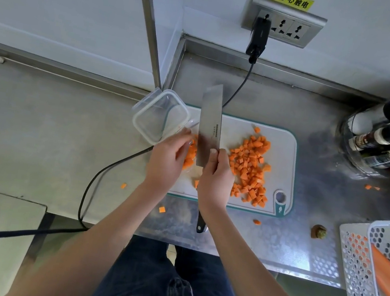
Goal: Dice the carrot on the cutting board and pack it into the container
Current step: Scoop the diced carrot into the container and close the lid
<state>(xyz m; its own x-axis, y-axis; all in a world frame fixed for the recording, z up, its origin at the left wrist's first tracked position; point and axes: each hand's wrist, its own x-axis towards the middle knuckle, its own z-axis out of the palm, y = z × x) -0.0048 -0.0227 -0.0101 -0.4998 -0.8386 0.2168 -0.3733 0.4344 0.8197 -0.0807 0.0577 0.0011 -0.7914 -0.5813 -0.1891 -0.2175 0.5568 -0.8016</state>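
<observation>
While the right hand [216, 173] holds the knife [210, 127] with its fingers curled round the part where blade meets handle, the blade lies flat and points straight away from the person, up the middle of the cutting board [284, 145]. Its long side runs from near to far. The left hand [165, 161] sits just left of the blade with its fingers bent over a small heap of carrot cubes [189, 156]; I cannot tell if it grips them or only pushes them. The big pile of carrot cubes [249, 165] lies on the board to the right of the blade, so the right hand is the nearer one to it. The container [159, 115] stands at the far left corner of the board, partly on it, and looks empty, with its open top tipped toward the board. It lies up and left of both hands, nearest the left hand, so the cubes must travel left across the board to reach it. I count one knife, one board, one container and two heaps of cubes. About five stray cubes lie on the bench [276, 239]. One white basket [357, 283] at the right holds a whole carrot [386, 275].
</observation>
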